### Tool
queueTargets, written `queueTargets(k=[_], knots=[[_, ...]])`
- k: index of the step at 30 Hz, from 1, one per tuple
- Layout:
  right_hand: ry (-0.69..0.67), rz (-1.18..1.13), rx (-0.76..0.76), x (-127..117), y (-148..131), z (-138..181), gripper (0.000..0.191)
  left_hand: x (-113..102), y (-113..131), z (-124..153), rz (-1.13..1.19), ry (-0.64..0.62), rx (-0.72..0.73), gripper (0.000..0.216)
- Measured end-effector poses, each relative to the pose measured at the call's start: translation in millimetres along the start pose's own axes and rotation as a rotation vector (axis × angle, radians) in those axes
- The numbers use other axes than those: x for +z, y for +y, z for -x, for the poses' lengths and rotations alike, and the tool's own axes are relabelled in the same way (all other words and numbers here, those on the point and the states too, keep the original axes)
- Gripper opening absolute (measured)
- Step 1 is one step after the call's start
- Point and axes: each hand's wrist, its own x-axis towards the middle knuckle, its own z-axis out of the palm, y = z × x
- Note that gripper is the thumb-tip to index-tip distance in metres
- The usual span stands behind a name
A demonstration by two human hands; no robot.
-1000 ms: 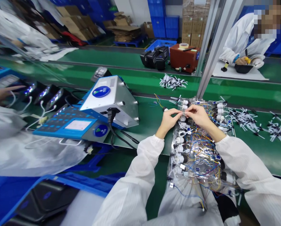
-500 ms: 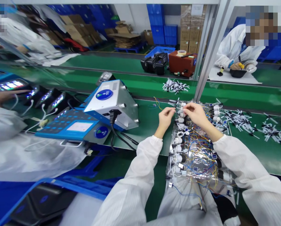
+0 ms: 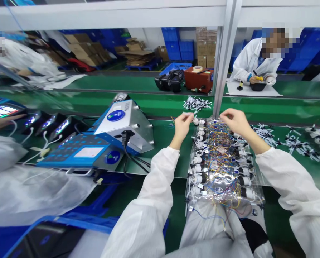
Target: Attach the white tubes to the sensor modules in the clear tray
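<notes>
A clear plastic tray [image 3: 221, 195] sits before me, its near end over my lap. White-and-black cylindrical parts [image 3: 199, 178] line its two sides, with thin coloured wires [image 3: 221, 157] tangled down the middle. My left hand [image 3: 182, 129] is closed in a pinch at the tray's far left corner, beside the topmost white part. A bit of something pale shows at its fingertips, too small to name. Over the far right end, my right hand [image 3: 237, 123] is raised with thumb and fingers pinched together; what lies between them, if anything, is hidden.
Black-and-white strips lie in piles behind the tray [image 3: 197, 103] and to its right [image 3: 301, 146]. A metal post [image 3: 224, 61] rises behind it. Left stands a silver-and-blue machine [image 3: 125, 125] with a black cable. Co-workers sit at far right [image 3: 253, 61] and at left [image 3: 4, 150].
My hands have moved apart: the right went rightward and up off the tray's left row, while the left stays near the far left corner. The camera view has shifted slightly.
</notes>
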Motion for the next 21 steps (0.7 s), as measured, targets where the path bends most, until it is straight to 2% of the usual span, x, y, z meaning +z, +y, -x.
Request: queueTargets(k=[1,3,5,9,12,14,17,19,21], knots=[[0.058,-0.037,0.057,-7.6,5.4,-5.6,0.013,2.4,16.6,-8.8,0.052,0.035,0.06,0.034],[0.074,-0.126,0.127,-14.9,13.8,-15.1,0.017,9.6,53.4,-28.1,0.149,0.082,0.125,0.035],[-0.012,-0.205,0.137,-9.7,16.1,-21.7,0.022,20.2,90.1,-45.8,0.166,0.065,0.176,0.033],[-0.24,-0.279,0.008,25.8,7.2,-29.1,0.046,43.4,145.8,-65.1,0.131,0.009,0.275,0.034],[-0.317,-0.3,0.015,47.9,5.5,-36.6,0.022,46.3,170.4,-68.6,0.129,0.055,0.351,0.038],[-0.245,-0.381,0.096,49.4,11.5,-43.3,0.022,35.5,182.3,-70.3,0.168,0.112,0.392,0.039],[-0.047,-0.57,0.171,27.2,25.3,-52.3,0.027,4.4,192.7,-74.5,0.267,0.195,0.424,0.034],[0.046,-0.663,0.182,-2.4,32.2,-54.9,0.029,-18.0,189.5,-76.0,0.307,0.231,0.414,0.031],[0.093,-0.749,0.195,-39.8,35.9,-53.1,0.028,-34.3,174.0,-73.0,0.31,0.245,0.376,0.033]])
